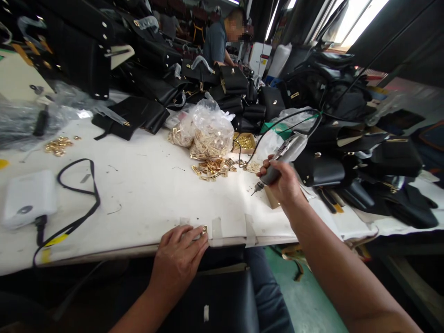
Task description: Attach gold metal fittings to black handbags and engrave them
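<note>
My right hand [286, 182] is wrapped around a grey electric screwdriver [284, 155], held above the table with its bit tilted down to the left. The black cable runs from its upper end. At the table's front edge, the pressed-together fingers of my left hand [182, 249] hold down a small gold metal clasp plate [204, 230], whose end shows past the fingertips. What lies under the palm is hidden. A black leather bag [222, 300] rests on my lap below. Loose gold clasp plates [211, 169] are heaped farther back, by a clear plastic bag [211, 134] of similar parts.
A small box [244, 142] holds tiny gold pieces. Black handbags [236, 83] are piled behind and on the right. At left sit a white power unit [29, 199] with a looped cable and gold fittings [58, 145]. Another person [217, 44] stands beyond the bags.
</note>
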Demonstrator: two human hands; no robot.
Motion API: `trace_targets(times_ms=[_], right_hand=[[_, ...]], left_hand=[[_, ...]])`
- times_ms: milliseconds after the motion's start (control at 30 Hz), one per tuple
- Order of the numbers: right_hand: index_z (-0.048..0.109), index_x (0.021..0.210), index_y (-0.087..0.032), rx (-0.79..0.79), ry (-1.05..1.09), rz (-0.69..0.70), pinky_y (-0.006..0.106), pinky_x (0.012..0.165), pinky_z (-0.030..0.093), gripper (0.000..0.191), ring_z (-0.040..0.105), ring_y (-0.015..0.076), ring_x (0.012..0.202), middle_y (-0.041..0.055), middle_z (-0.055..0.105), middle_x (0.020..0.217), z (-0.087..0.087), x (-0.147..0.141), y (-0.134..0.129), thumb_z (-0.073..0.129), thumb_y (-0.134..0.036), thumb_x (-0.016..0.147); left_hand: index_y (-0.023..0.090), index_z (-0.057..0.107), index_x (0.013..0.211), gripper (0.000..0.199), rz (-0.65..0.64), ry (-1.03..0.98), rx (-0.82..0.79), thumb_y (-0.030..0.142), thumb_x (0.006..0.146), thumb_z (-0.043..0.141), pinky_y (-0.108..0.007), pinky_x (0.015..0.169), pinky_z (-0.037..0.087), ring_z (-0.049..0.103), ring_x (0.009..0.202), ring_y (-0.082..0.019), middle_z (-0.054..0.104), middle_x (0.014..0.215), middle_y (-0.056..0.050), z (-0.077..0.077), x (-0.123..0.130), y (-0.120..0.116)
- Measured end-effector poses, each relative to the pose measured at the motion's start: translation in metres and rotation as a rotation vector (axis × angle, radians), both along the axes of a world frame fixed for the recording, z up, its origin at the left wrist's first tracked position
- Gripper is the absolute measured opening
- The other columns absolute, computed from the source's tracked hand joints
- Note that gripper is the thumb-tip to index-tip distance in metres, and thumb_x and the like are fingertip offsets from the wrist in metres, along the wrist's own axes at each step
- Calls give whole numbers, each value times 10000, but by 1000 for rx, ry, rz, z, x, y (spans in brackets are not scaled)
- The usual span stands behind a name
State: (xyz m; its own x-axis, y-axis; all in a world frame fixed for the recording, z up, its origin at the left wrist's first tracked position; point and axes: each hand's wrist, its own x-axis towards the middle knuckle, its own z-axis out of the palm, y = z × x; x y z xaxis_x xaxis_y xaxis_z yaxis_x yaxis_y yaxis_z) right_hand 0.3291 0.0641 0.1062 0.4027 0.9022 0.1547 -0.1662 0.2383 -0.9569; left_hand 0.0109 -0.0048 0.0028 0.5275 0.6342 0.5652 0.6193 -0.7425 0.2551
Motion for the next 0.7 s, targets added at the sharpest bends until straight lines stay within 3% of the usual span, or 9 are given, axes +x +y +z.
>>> trace_targets(times_ms=[100,167,267,400,700], right_hand=[[572,783,-211,-53,-165,-229,255,471,426,408,511,122,501,-38,561,599,-11,-4,7,773,-567,774],[585,727,-201,-117,-330,-308,259,448,396,454,503,129,476,-17,570,536,-19,-1,7,770,-612,777],[601,683,-190,-178,-429,-351,263,436,397,481,504,133,459,10,599,517,-28,5,4,764,-633,778],[605,688,-196,-163,-402,-402,260,423,403,471,496,130,445,1,601,521,-35,9,5,774,-628,770],[618,675,-176,-177,-401,-375,249,398,383,477,467,112,415,7,606,523,-44,3,9,762,-617,786]], left_hand=[[268,744,1109,173,-3,11,2,221,982,636,-458,934,480,650,1082,-269,773,1169,5,0,0,0],[267,742,1117,177,-1,10,-2,223,986,632,-460,943,478,649,1087,-270,772,1171,2,1,0,0],[272,740,1120,176,-5,12,-5,230,985,635,-460,942,477,648,1091,-273,770,1178,4,1,0,1],[271,739,1116,172,-8,15,-6,230,977,646,-460,935,479,647,1093,-273,771,1175,8,0,0,2],[274,752,1097,172,-2,22,-2,240,983,629,-463,929,486,656,1087,-275,775,1161,-2,2,1,1]])
